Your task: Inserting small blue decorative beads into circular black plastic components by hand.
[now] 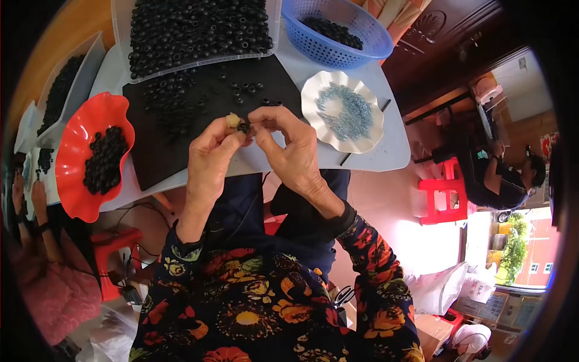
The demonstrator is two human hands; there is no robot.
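My left hand and my right hand meet above the front edge of the table. Between their fingertips is a small black ring-like piece, partly hidden by the fingers. Both hands are closed in a pinch on it. A yellowish cover sits on a fingertip of the left hand. Beneath and beyond the hands lies a black mat strewn with similar loose black pieces. To the right, a white scalloped plate holds many tiny pale blue, clear-looking bits.
A clear bin full of black pieces stands at the back. A blue perforated basket is back right. At left are a red scalloped dish and another bin. A co-worker's hands show far left; another person sits right.
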